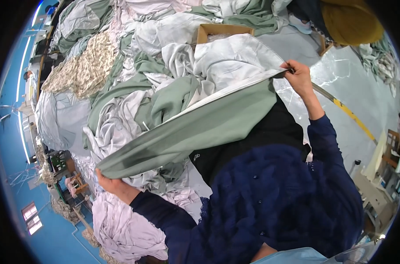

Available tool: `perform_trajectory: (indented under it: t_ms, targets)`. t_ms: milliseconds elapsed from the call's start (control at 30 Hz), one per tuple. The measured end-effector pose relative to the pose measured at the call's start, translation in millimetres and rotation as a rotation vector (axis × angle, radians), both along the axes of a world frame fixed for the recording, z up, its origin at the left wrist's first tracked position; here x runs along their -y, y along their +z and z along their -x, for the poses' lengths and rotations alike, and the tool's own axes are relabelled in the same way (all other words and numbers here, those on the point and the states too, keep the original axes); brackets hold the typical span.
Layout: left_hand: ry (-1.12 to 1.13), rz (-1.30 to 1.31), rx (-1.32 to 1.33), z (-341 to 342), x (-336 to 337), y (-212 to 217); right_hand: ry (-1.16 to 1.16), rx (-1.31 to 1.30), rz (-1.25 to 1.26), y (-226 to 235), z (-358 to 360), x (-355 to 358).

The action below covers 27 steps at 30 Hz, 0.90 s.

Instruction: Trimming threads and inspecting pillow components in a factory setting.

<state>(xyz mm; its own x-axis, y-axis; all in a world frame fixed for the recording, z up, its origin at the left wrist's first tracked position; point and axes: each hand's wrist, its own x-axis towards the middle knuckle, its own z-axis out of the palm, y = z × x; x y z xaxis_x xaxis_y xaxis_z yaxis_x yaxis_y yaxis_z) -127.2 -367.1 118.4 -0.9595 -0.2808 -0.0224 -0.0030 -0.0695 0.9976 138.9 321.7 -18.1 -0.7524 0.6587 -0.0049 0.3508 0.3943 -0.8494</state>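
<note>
Cloth (208, 119) this side of the box (226, 29) needs even tension, I judge, left hand (115, 185) and right hand (299, 79) pinching opposite ends.

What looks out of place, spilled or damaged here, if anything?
Nothing looks spilled or torn. Slightly odd: the open cardboard box amid the crumpled cloth heap, a stiff box among loose fabric. The green cloth stretched between the left hand and right hand shows no obvious damage.
</note>
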Motion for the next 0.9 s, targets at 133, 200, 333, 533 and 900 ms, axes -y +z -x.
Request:
perform_trajectory:
  t_ms: [133, 200, 333, 533, 900]
  targets:
    - [0.188, -0.137, 0.044, 16.9, 59.4, 20.2, -0.039, -0.128, -0.069, -3.4, 9.5, 0.0]
    - [0.251, -0.130, 0.038, 19.8, 79.2, 26.8, -0.082, -0.154, -0.079, -6.5, 13.6, 1.6]
    - [0.420, -0.108, 0.026, 13.8, 98.4, 29.3, -0.072, -0.144, -0.132, -12.4, 20.6, 7.9]
    - [0.612, -0.009, -0.020, -4.0, 118.8, 31.2, -0.100, -0.217, -0.191, -13.1, 33.8, 13.7]
    - [1.004, 0.109, -0.004, -49.2, 201.6, 16.5, -0.052, -0.354, -0.123, -4.7, 77.9, 12.5]
